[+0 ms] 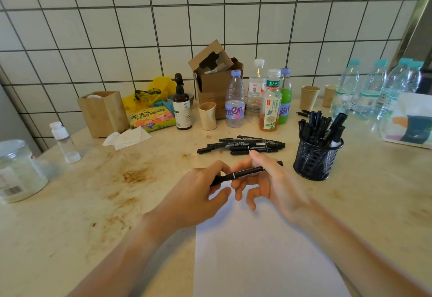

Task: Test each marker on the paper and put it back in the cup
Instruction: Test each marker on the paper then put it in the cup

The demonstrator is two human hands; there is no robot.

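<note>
A pale, stained table [70, 215] fills most of the view, backed by a white tiled wall [117, 27]. A blank sheet of white paper [257, 250] lies at the near edge, under both forearms.

Along the back of the table stands a crowd of clutter: an open cardboard box [215, 79], a wooden holder [102, 112], a yellow bag [152, 93], a colourful packet [152, 119], a dark pump bottle [181, 107], a small beige cup [207, 115], and a cluster of drink bottles [257, 100]. Further right are two paper cups [309, 96] and a row of clear water bottles [374, 91]. At the far left sit a clear plastic jar [18, 170] and a small white-capped bottle [64, 142], with crumpled tissue [128, 139] nearby.

The black mesh cup [315, 160] stands to the right of the hands, already holding a bunch of black markers. Between the cup and the drink bottles, a loose pile of markers [243, 145] lies flat on the table, just beyond the hands.

Above the top edge of the paper, the left hand [196, 191] and right hand [273, 179] meet on one black marker [245, 172], held roughly level. The left hand's fingers close around its left end, covering the tip there; the right hand pinches the barrel towards the right end, its lower fingers loose beneath. Nothing lies between the hands and the cup.
</note>
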